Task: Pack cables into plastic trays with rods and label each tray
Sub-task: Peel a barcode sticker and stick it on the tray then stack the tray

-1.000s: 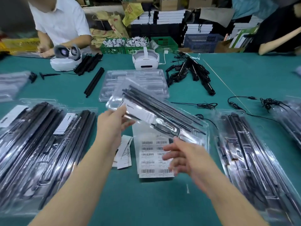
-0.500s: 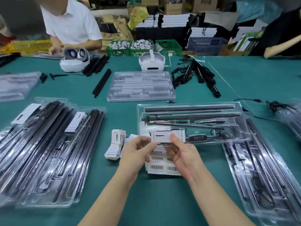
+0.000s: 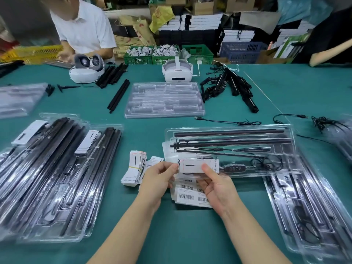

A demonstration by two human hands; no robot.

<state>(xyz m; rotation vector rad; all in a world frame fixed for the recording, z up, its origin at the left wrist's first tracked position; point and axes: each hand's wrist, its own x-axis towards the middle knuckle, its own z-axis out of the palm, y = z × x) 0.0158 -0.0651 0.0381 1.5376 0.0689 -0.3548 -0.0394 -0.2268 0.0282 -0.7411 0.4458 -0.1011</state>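
Note:
A clear plastic tray (image 3: pixel 285 169) packed with black rods (image 3: pixel 228 133) and a coiled cable with a controller (image 3: pixel 234 168) lies across the table in front of me. A white label card (image 3: pixel 192 165) sits at the tray's near left corner. My left hand (image 3: pixel 159 179) pinches the card's left end. My right hand (image 3: pixel 217 184) holds the card and tray edge, thumb on top of the card. A sheet of barcode stickers (image 3: pixel 187 195) lies under my hands. A banded bundle of label cards (image 3: pixel 135 168) sits to the left.
Packed labelled trays (image 3: pixel 57 178) are stacked at the left, more filled trays (image 3: pixel 308 216) at the right. Empty trays (image 3: pixel 163 100) lie mid-table, with loose rods (image 3: pixel 119 96), cables (image 3: pixel 228 86) and two white headsets (image 3: pixel 178 72) beyond. Other people work at the far side.
The tray was held up tilted in the air; it now lies flat on the table. Both hands have come together at the label card on its near left corner.

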